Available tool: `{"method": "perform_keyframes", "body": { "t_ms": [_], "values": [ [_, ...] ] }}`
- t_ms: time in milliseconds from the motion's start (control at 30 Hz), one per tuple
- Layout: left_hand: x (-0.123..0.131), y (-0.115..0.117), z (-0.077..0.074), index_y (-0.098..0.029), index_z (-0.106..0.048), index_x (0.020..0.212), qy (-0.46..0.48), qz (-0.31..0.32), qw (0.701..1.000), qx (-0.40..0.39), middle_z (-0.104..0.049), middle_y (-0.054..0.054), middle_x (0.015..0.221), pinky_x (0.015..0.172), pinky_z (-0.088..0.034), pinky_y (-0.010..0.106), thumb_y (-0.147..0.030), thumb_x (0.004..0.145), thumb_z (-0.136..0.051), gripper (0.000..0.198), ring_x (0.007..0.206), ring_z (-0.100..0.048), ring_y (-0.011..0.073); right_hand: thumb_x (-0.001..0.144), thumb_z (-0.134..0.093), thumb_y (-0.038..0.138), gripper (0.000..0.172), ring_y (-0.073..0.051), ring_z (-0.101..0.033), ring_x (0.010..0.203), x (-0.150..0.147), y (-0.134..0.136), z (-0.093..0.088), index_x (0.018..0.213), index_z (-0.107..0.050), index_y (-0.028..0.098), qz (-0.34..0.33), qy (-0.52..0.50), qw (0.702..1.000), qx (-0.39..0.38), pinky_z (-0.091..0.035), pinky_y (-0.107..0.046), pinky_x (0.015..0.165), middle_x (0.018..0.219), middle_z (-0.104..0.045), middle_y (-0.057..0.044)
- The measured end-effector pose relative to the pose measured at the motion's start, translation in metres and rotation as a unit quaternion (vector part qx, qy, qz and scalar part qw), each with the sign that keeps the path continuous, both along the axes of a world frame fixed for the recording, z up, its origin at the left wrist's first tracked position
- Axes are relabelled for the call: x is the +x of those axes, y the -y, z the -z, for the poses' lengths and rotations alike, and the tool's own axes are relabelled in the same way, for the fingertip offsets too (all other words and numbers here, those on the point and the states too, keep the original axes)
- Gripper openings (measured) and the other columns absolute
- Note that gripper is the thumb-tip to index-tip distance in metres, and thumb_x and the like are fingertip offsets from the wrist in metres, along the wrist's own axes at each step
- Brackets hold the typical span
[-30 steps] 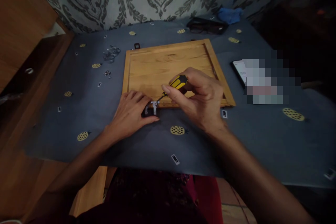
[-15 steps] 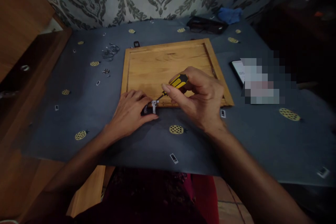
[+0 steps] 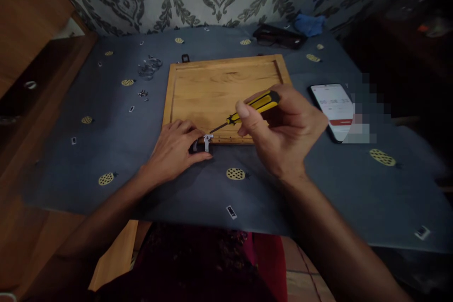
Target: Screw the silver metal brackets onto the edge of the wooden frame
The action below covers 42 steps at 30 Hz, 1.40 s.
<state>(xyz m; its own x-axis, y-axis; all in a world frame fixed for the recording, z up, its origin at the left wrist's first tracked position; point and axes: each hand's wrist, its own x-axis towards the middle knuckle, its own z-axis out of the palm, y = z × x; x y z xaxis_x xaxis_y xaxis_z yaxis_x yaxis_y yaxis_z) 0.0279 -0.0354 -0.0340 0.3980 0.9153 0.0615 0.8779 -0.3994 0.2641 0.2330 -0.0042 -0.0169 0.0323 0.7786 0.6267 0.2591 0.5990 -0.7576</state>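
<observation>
A wooden panel with a raised frame (image 3: 219,89) lies flat on the dark blue cloth. At its near edge sits a small metal hinge (image 3: 207,141). My left hand (image 3: 175,148) presses on the hinge, fingers curled around its dark part. My right hand (image 3: 283,130) grips a yellow and black screwdriver (image 3: 247,107), lifted and tilted, its tip hanging just above and right of the hinge.
A phone (image 3: 334,106) with a lit screen lies right of the panel. Loose metal hinges and screws (image 3: 148,68) lie to the left on the cloth. A black case (image 3: 279,35) and blue cloth (image 3: 309,23) sit at the back. Wooden furniture (image 3: 28,23) stands on the left.
My right hand has pulled the screwdriver up and to the right, off the hinge screw. The left hand stays on the hinge. The camera has tilted slightly.
</observation>
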Motion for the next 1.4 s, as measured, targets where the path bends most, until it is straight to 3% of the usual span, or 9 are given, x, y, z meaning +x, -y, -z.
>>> {"method": "perform_keyframes", "body": {
  "t_ms": [233,633,833,1067,1400],
  "values": [
    [0.0023,-0.0001,-0.0022,-0.021,-0.076,0.121,0.002,-0.006,1.000,-0.008,-0.071,0.009,0.116,0.097,-0.049,0.047,-0.052,0.088,-0.082,0.046,0.112,-0.063,0.0320,0.091,-0.079,0.047,0.038,-0.011,-0.053,0.051,0.0006,-0.0031,-0.0033,0.071,-0.056,0.025,-0.011,0.014,1.000,0.017,-0.043,-0.028,0.047,0.061,-0.054,0.005],
    [-0.0006,-0.0002,0.0023,-0.021,-0.076,0.116,0.004,0.005,1.000,0.008,-0.070,0.008,0.113,0.095,-0.049,0.045,-0.057,0.089,-0.079,0.045,0.108,-0.063,0.0300,0.093,-0.075,0.052,0.041,-0.011,-0.055,0.054,-0.0014,-0.0010,-0.0007,0.071,-0.055,0.024,0.006,0.054,0.998,0.011,-0.047,-0.028,0.050,0.063,-0.052,0.004],
    [-0.0013,-0.0003,0.0034,-0.021,-0.075,0.119,0.005,0.005,1.000,0.012,-0.069,0.008,0.114,0.095,-0.048,0.045,-0.059,0.091,-0.076,0.046,0.109,-0.062,0.0302,0.091,-0.078,0.051,0.043,-0.012,-0.052,0.051,-0.0030,-0.0017,0.0000,0.069,-0.052,0.024,-0.005,0.055,0.998,0.015,-0.043,-0.030,0.047,0.062,-0.051,0.004],
    [0.0003,0.0002,0.0017,-0.021,-0.076,0.119,0.001,-0.002,1.000,0.009,-0.069,0.009,0.114,0.096,-0.049,0.044,-0.054,0.091,-0.078,0.044,0.109,-0.063,0.0303,0.095,-0.074,0.048,0.038,-0.013,-0.054,0.056,-0.0049,0.0016,0.0018,0.071,-0.055,0.024,-0.015,0.057,0.998,0.014,-0.049,-0.030,0.052,0.066,-0.052,0.002],
    [-0.0022,-0.0001,0.0035,-0.022,-0.076,0.118,0.010,0.008,1.000,0.019,-0.070,0.008,0.112,0.093,-0.049,0.044,-0.056,0.091,-0.078,0.043,0.108,-0.063,0.0303,0.096,-0.072,0.044,0.035,-0.013,-0.052,0.058,-0.0036,0.0026,0.0002,0.073,-0.054,0.025,-0.037,0.080,0.996,0.002,-0.044,-0.029,0.050,0.069,-0.053,0.002]
  ]
}}
